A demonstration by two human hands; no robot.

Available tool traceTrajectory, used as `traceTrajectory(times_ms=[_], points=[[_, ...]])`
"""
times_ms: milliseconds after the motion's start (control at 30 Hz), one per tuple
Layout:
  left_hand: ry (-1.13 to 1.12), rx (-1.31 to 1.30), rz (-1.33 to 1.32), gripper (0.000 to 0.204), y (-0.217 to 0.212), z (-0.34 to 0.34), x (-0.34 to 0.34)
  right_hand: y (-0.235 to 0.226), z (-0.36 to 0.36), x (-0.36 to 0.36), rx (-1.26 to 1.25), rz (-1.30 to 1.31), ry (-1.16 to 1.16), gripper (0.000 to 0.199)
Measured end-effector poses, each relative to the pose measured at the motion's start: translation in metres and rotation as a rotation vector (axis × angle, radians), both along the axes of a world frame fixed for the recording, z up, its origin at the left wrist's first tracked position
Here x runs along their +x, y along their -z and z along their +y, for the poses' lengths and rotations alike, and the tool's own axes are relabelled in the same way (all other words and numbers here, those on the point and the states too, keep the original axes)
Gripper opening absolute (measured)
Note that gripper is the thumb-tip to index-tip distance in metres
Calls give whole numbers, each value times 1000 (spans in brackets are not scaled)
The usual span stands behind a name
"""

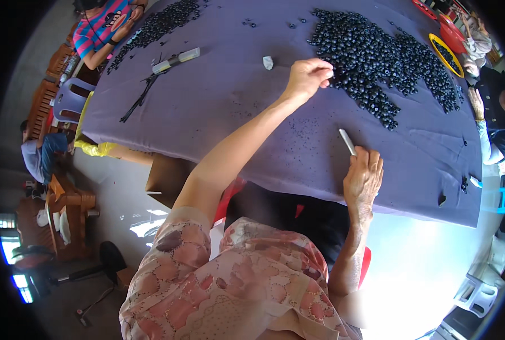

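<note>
My left hand (311,78) reaches out to the near-left edge of a large pile of small, round, glossy black pieces (371,54). Its fingers are closed together, and whatever may sit between them is too small to make out. Close to the table's front edge, my right hand (364,177) is wrapped around a slim whitish stick-like tool (347,141), which points up and away to the left. Tiny dark crumbs (306,136) are scattered on the purple cloth between my two hands.
The purple-covered table (218,119) also bears a pale crumpled lump (268,62), dark thin sticks (145,96) with a clear-and-yellow piece, and a second black pile (162,24). A yellow-rimmed tray (446,55) stands at the far right. Other people sit around the table.
</note>
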State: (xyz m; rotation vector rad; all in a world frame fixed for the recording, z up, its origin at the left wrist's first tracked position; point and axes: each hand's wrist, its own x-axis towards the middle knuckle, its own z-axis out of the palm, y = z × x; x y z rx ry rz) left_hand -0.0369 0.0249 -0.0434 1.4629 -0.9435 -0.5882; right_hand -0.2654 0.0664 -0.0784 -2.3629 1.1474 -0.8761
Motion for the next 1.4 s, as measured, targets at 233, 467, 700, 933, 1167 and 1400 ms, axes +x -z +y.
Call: traceTrajectory(times_ms=[233,467,700,933,1167,1400], points=[[478,-186,785,16,-44,54,-44,-8,-43,-4,112,-336,143,12],[570,-306,735,19,-61,72,-65,-47,-37,2,654,-996,-74,33],[324,-369,487,24,-75,78,-87,-72,-31,0,772,-1100,-507,16],[381,-359,381,23,-68,80,-82,-76,-20,5,684,-1043,-486,38],[463,-385,554,21,-70,81,-85,-76,-10,-1,680,-897,-395,43],[458,-465,556,18,-70,76,-90,-87,-7,-6,524,-763,-349,37]])
